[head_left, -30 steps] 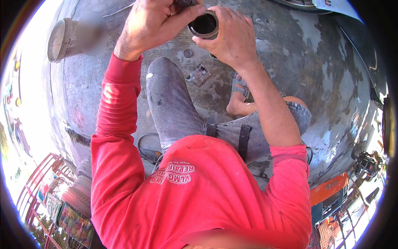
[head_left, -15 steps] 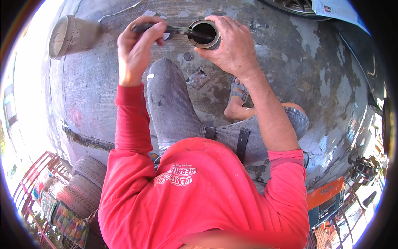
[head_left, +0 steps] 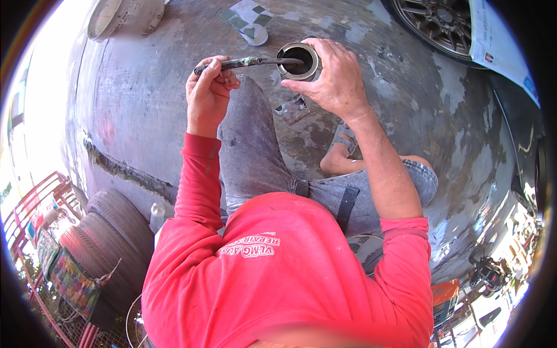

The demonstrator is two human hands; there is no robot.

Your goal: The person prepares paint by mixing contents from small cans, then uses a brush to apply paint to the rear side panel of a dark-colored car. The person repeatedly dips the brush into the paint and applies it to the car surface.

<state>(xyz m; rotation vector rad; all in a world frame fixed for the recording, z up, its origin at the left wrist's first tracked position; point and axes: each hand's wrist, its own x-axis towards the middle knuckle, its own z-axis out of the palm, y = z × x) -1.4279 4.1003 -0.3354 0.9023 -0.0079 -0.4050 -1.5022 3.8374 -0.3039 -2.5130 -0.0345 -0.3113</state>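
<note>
My left hand [head_left: 209, 93] grips a long, dark, stick-like tool [head_left: 243, 62] with its fingers curled round the handle. The tool lies roughly level, and its far end reaches into the mouth of a hollow metal cylinder [head_left: 299, 76]. My right hand [head_left: 339, 84] holds that cylinder from the right, with thumb below and fingers round the far side. The cylinder's inside is dark. Beyond my hands, a green and white checked piece [head_left: 243, 17] lies on the concrete floor. A small dirty scrap [head_left: 293, 109] lies below the cylinder, near my sandalled foot [head_left: 342, 142].
A grey bucket [head_left: 122, 20] sits at upper left. A car wheel [head_left: 432, 26] with a pale sheet [head_left: 499, 46] is at upper right. Stacked tyres [head_left: 116, 232], a red metal rack [head_left: 35, 203] and a white bottle [head_left: 156, 216] are at lower left. A floor crack [head_left: 133, 174] runs leftward.
My left hand has moved down from the cylinder's upper left, bringing the tool level with its end inside the cylinder. My right hand keeps its hold. The whole view has turned slightly.
</note>
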